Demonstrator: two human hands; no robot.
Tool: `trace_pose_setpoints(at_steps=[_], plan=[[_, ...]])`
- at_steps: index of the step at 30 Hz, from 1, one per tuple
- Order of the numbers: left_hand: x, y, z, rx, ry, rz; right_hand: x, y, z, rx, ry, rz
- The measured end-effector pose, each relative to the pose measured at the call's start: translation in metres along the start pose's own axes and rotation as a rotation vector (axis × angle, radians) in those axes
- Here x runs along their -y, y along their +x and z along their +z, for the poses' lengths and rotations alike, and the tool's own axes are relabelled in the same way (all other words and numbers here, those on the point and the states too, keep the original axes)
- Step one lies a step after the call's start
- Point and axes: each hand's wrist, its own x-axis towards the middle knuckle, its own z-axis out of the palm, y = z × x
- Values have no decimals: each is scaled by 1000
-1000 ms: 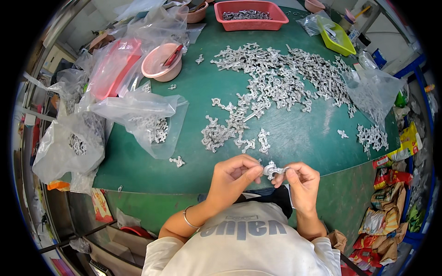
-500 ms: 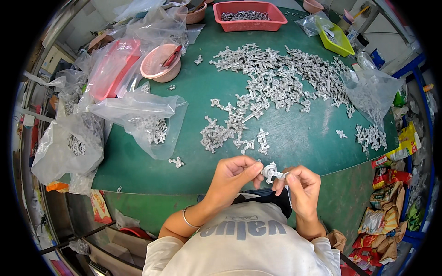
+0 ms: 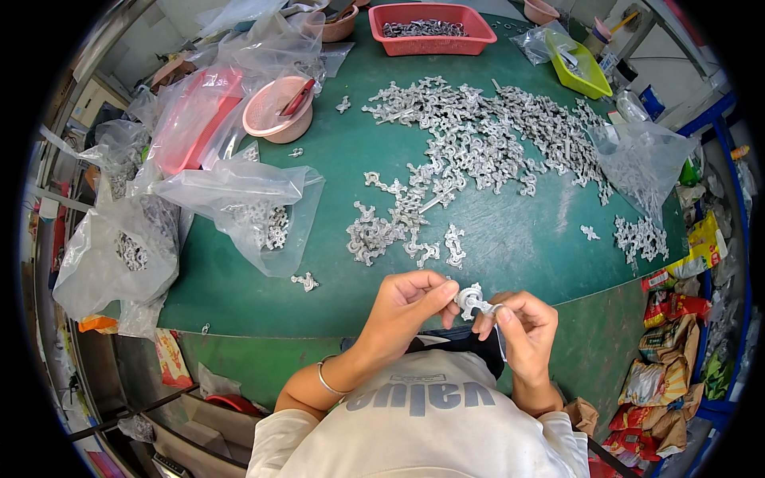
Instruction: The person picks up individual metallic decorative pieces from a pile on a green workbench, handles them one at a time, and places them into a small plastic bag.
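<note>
Just past the near edge of the green table point(image 3: 510, 263), a small silver metal part point(image 3: 470, 299) with a round body and side arms is held between my two hands. My left hand point(image 3: 410, 307) pinches its left side between thumb and fingers. On the other side, my right hand point(image 3: 522, 323) is closed with thumb and fingertips on the part's right arm. A wide heap of similar silver parts point(image 3: 478, 143) covers the table's middle and far right. Closest to my hands lie a few single parts point(image 3: 454, 245) and a smaller pile point(image 3: 370, 235).
At the left are clear plastic bags point(image 3: 239, 187) with parts inside and a pink bowl point(image 3: 279, 111) with a red-handled tool. A red tray point(image 3: 434, 44) of dark metal pieces stands far back, a yellow-green basket point(image 3: 580, 68) at far right. Snack packets point(image 3: 665, 374) hang beyond the right edge.
The silver part has turned slightly in my fingers, so its round face shows differently. Both hands have shifted only a little; the things on the table stay put.
</note>
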Motion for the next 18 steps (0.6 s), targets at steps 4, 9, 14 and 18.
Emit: trace_pose_setpoints(at_steps=[4,9,14,18], plan=[[-1,0,0,11,-21,-13,0,0,-1,12,-3,-2],[1,1,-3,40,-81,-38,1,5,2,-43,-479,-314],[-4,2,14,-55,-40,-35,-3,13,1,36,-1011,-721],[18,7,-11,-141,-318,-12,-16,24,-8,80,-835,-513]])
